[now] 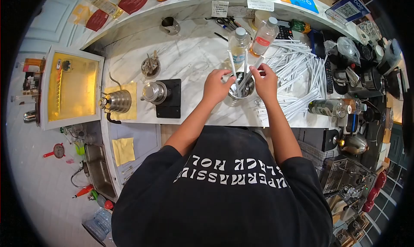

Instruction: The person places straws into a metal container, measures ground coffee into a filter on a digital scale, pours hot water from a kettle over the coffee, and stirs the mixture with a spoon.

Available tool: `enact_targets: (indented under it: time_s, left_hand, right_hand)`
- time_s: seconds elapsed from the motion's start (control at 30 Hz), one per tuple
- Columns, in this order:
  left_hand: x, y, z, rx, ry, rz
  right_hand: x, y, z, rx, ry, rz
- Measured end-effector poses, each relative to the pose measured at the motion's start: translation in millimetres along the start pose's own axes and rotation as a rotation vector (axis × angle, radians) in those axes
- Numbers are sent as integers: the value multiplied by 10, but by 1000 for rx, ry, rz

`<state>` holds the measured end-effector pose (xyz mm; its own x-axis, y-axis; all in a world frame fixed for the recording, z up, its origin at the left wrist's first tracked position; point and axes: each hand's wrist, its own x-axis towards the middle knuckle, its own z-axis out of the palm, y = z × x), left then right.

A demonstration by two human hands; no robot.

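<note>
A metal holder (238, 101) with a perforated wall stands near the counter's front edge, with several white paper-wrapped straws (246, 59) upright in it. At its left rim, my left hand (217, 85) has thumb and fingers closed around a wrapped straw (231, 61). On the other side, my right hand (265, 79) pinches another wrapped straw (258, 63) that leans to the right. To the right of my right hand spreads a large loose pile of wrapped straws (299, 70). The lower ends of the straws inside the holder are partly hidden.
Behind the holder stand a clear bottle (238, 44) and a pink-labelled bottle (264, 37). Leftward are a black scale (174, 100), a metal pot (154, 92), a gooseneck kettle (118, 101), a glass jar (150, 66) and a steel pitcher (170, 26). More bottles (327, 107) lie at right.
</note>
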<state>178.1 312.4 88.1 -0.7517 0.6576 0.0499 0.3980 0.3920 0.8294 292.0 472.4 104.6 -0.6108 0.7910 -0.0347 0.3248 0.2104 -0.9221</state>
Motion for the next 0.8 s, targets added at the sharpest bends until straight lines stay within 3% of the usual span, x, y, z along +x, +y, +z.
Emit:
enact_targets:
  time_s: [0.1,0.23,0.43,0.67,0.8]
  left_hand:
    - [188,-1,74,130,-36,76]
    - [376,89,78,75,-64,104]
    - [363,303,36,63,-149,-50]
    - [368,287,190,17,-41,32]
    - [301,449,-123,115,-43,105]
  right_hand:
    - [73,39,66,7,5,-33]
    - [5,-54,-88,26,-18,-65]
    - [-188,-399,-473,206,37,-48]
    - [-277,-438,-537,281,95,-59]
    - [-273,-465,-495,208,104,-77]
